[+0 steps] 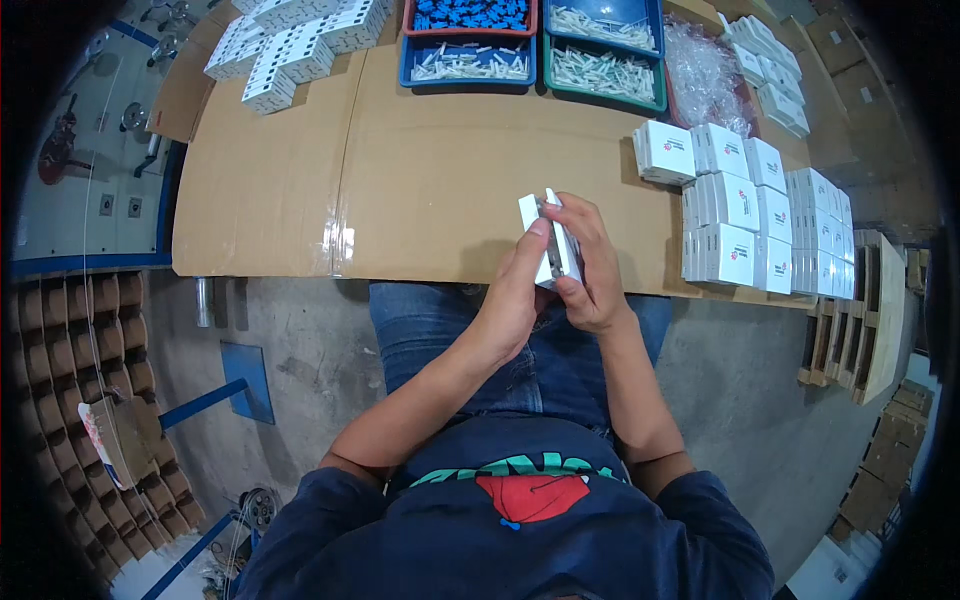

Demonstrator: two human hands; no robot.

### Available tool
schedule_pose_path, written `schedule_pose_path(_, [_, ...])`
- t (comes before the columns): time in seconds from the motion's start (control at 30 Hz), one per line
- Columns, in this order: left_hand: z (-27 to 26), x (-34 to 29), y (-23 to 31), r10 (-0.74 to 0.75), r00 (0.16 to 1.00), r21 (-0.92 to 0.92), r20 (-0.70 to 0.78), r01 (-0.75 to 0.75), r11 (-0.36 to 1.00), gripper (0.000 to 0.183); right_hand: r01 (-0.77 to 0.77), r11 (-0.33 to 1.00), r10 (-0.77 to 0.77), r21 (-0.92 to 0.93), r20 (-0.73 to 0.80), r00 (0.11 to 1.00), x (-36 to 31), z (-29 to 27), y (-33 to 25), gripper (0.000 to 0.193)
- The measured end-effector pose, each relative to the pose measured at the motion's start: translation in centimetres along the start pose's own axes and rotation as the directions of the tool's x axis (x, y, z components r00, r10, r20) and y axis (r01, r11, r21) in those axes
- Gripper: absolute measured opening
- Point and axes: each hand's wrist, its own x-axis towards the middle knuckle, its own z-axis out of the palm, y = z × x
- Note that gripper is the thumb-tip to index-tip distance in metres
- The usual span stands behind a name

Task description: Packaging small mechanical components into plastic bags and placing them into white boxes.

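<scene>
Both my hands are closed around a small white box [529,211] just above the table's front edge. My left hand [510,302] grips its left side, with the thumb lying along the top. My right hand [597,262] wraps the right side, fingers at the far end and thumb at the near end. The box is tilted, and a dark gap runs between its white panels; what lies inside is too small to make out. Cardboard [440,190] covers the table beneath.
Stacked white boxes [727,256] stand at the right. Beyond them is a pile of clear plastic bags [705,75]. Trays of small white pieces [466,64] and blue pieces [470,14] line the back. White cartons with dark marks [300,55] sit at the far left.
</scene>
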Motion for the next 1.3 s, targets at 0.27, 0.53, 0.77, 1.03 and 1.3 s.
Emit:
schedule_pose_path(0.27, [-0.4, 0.1, -0.3, 0.019, 1.000, -0.033, 0.011, -0.019, 0.999, 0.055, -0.023, 0.999, 0.023, 0.025, 0.005, 1.000, 0.0, 0.0, 0.0, 0.071])
schedule_pose_path(0.53, [0.2, -0.3, 0.0, -0.009, 0.999, -0.075, 0.050, 0.013, 0.997, 0.056, -0.058, 0.984, 0.071, 0.169, -0.075, 0.995, 0.2, -0.1, 0.2, 0.074])
schedule_pose_path(0.77, [-0.9, 0.4, 0.1, -0.041, 0.993, -0.057, 0.112, 0.048, 0.997, 0.059, -0.119, 0.975, 0.143, 0.185, -0.121, 0.982, 0.0, -0.6, 0.3, 0.074])
schedule_pose_path(1.03, [-6.8, 3.7, -2.2, 0.110, 0.993, 0.112, 0.038, -0.114, 0.987, 0.051, -0.412, 0.856, 0.467, 0.313, -0.123, 0.876, -1.4, -3.1, 2.9, 0.074])
schedule_pose_path(1.3, [-12.4, 7.1, -2.8, 0.375, 0.910, 0.519, 0.175, -0.409, 0.750, 0.097, -0.458, 0.860, 0.396, -0.226, -0.271, 0.877, -3.9, -2.9, 7.2, 0.053])
